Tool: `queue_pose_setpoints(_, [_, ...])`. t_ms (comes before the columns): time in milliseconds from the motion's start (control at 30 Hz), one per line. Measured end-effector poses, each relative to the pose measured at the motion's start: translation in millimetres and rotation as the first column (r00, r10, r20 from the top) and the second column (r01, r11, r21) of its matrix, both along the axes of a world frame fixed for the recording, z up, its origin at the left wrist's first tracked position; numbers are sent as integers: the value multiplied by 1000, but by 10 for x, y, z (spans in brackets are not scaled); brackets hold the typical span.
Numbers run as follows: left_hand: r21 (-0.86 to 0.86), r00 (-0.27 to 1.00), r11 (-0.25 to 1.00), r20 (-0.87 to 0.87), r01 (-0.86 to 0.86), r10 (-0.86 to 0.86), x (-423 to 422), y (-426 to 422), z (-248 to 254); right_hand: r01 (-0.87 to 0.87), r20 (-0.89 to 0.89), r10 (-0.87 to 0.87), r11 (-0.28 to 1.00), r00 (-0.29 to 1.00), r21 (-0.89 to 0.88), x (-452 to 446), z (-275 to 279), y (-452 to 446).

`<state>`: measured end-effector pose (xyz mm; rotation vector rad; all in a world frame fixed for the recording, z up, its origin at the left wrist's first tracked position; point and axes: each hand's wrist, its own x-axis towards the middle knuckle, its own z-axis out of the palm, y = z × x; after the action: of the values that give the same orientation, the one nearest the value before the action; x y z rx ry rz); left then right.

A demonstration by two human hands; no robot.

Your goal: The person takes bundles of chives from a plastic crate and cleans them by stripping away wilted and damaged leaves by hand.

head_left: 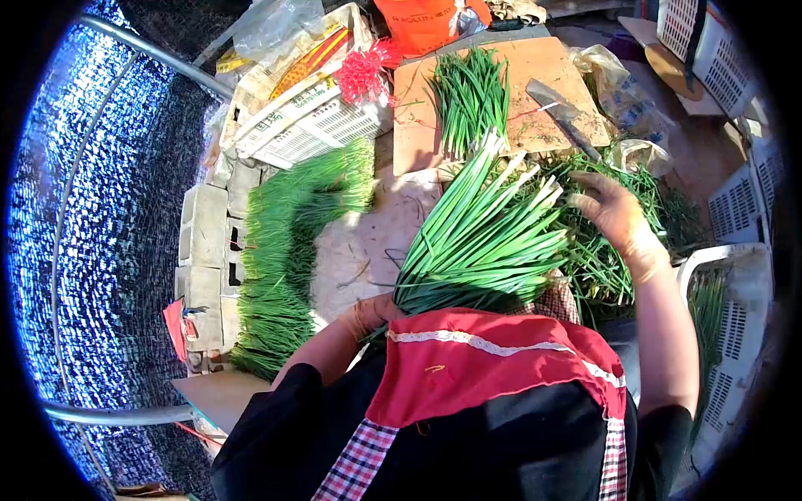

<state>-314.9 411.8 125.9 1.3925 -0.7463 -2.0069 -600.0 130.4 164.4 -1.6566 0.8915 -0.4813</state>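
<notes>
A large loose bunch of garlic chives (484, 242) lies fanned out in front of my apron, its pale ends pointing up and to the right. My left hand (376, 312) grips it at the lower left; most of those fingers are hidden behind the leaves. To the right of the pale ends, my right hand (614, 214) is held with fingers apart and nothing visible in them. Beneath that hand spreads a heap of loose green leaves (597, 267). Beyond, a smaller bunch of chives (474, 96) and a broad-bladed knife (555, 108) rest on a wooden board (409, 92).
Neatly stacked chives (280, 259) line the left side beside concrete blocks (203, 225). Behind them stands a white crate (313, 125) with red plastic string (365, 75). An orange bucket (422, 25) is at the back. Another white crate (735, 334) holds greens at right.
</notes>
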Motion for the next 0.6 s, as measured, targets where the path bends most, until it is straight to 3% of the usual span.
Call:
queue_pose_setpoints(33, [-1,1000,1000,5,-2,2,6,8,3,-67,2,68,990,998,128,157,39,18])
queue_pose_setpoints(67, [-1,1000,1000,4,1,-1,8,14,1,-61,-112,72,993,991,98,249,-204,-50])
queue_pose_setpoints(100, [1,1000,1000,1,-1,1,16,8,5,-184,-170,227,954,959,238,297,-184,-74])
queue_pose_setpoints(167, [3,1000,1000,1,-1,1,25,16,32,-67,-51,84,961,995,270,292,-261,58])
queue_pose_setpoints(233, [6,1000,1000,4,-1,1,39,15,40,-56,82,29,936,996,348,286,-192,186])
queue_pose_setpoints(300, [5,1000,1000,1,1,-1,51,8,42,21,254,-131,918,958,397,279,-334,295])
queue_pose_setpoints(333, [4,1000,1000,2,-1,1,58,8,43,93,223,-198,908,954,409,271,-307,344])
queue_pose_setpoints(367, [4,1000,1000,-2,2,-2,79,2,48,138,298,-290,887,909,441,277,-345,390])
queue_pose_setpoints(433, [5,1000,1000,1,2,-2,84,6,40,229,225,-300,928,927,295,239,-325,456])
queue_pose_setpoints(467, [2,1000,1000,0,1,-1,86,4,35,279,366,-366,922,856,270,228,-383,469])
queue_pose_setpoints(533, [1,1000,1000,4,1,-1,95,6,32,345,336,-438,888,834,303,-43,-232,282])
queue_pose_setpoints(600, [-3,1000,1000,4,-1,1,110,1,26,478,284,-491,870,823,119,-517,-251,-38])
